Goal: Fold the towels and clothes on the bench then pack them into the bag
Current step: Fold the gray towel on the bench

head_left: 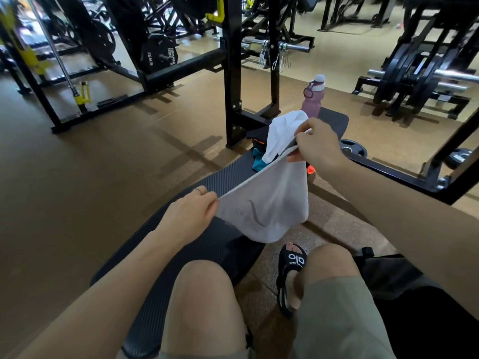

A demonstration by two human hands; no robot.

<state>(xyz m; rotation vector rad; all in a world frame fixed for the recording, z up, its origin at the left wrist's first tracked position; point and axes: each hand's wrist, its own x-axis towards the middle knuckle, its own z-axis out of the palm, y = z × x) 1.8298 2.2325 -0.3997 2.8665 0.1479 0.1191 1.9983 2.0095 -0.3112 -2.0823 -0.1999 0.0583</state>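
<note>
Left hand (190,212) has its fingers (207,200) curled, pinching one corner of the white cloth (264,203), and the right hand (317,143) up at two o'clock from it pinches the far corner the same way, fingers bent over the edge. Between the two hands the top hem runs taut on a slant, low at the left, high at the right, and the rest of the cloth hangs down in a soft pouch above the near end of the desk (207,244) and the floor beside it, a faint grey squiggle showing on its face. Behind the right hand, at twelve o'clock, more white fabric (282,133) bunches up, and whether it belongs to the same piece I cannot tell. Just past that sits a small heap of clothes (259,161) on the desk, teal and orange bits showing. Further out at twelve o'clock a pink bottle (312,99) stands upright at the far end of the desk. Down at five o'clock, a black bag (388,275) rests on the floor by the person's right knee, beside a black sandal (291,278).
</note>
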